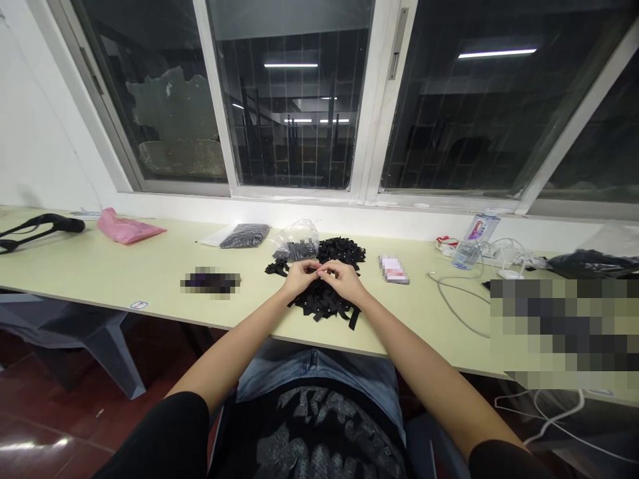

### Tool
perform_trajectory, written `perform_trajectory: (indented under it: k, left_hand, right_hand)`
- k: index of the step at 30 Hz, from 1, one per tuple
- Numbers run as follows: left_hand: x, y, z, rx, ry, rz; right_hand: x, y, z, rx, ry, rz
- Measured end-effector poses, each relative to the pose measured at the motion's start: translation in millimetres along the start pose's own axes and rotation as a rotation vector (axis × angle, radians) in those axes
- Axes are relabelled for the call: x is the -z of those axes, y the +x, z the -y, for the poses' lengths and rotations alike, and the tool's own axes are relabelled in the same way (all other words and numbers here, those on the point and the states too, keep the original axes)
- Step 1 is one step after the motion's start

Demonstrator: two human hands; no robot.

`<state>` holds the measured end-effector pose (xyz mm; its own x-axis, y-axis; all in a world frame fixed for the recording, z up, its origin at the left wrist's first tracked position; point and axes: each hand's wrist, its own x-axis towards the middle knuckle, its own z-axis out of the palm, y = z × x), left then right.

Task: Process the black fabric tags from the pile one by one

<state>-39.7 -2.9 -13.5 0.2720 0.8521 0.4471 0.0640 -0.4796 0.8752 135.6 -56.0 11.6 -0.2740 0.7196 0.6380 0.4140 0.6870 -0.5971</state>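
My left hand (300,278) and my right hand (341,279) meet at the fingertips above the table, fingers pinched together. Whatever they hold is too small and too covered by the fingers to name. Just in front of me, under my hands, lies a heap of short black strap pieces (324,303) with small shiny dots on them. Behind my hands is a second pile of black pieces (344,249). Beside that pile stands an open clear plastic bag (298,246) with dark small parts inside. A few black strips (276,267) lie left of my left hand.
The pale table (150,266) runs along a window. On it are a flat bag of dark parts (244,235), a pink bag (124,227), a blurred dark item (210,281), a blurred phone-like item (394,269), a water bottle (474,241) and a grey cable (446,303).
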Motion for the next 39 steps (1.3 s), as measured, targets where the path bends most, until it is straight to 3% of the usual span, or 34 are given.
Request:
perform_trajectory:
  k: [8, 23, 39]
  left_hand:
    - [-0.1, 0.5, 3.2, 0.049, 0.091, -0.009]
    - [-2.1, -0.8, -2.9, 0.194, -0.308, 0.036]
    - [-0.7, 1.0, -0.4, 0.227, -0.443, 0.016]
  right_hand:
    - [-2.6, -0.6, 1.1, -0.065, -0.063, 0.002]
    - [-4.4, 2.5, -9.8, -0.05, -0.067, -0.062]
    - [-1.1, 4.7, -28.2, -0.126, -0.005, -0.111]
